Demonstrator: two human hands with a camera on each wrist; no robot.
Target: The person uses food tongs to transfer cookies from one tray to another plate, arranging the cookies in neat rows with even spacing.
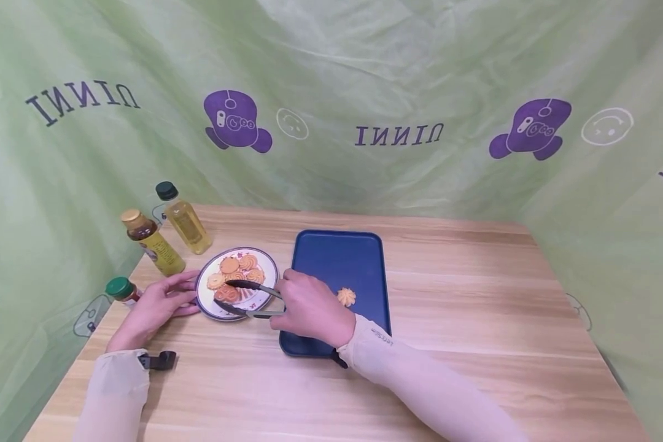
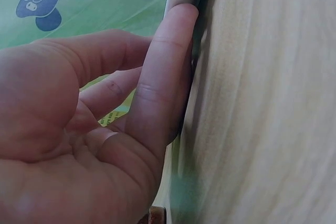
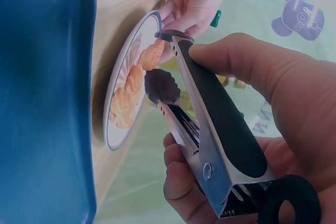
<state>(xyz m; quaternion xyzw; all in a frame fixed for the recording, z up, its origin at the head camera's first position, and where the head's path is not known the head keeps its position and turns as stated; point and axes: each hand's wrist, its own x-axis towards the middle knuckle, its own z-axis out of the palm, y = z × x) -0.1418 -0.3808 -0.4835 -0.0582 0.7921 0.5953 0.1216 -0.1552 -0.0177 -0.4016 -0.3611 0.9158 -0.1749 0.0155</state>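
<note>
My right hand grips a pair of metal tongs with black handle pads, the thumb lying along one arm. The dark tips stand apart over a round plate with a blue rim. On the plate lie several piped butter cookies; a browner cookie shows between the tong tips in the head view. My left hand touches the plate's left rim with extended fingers. A single cookie sits on a blue tray, partly behind my right hand.
Left of the plate stand an oil bottle with a dark cap, a gold-capped bottle and a green-capped jar. The wooden table extends to the right. Green printed cloth hangs along the back and sides.
</note>
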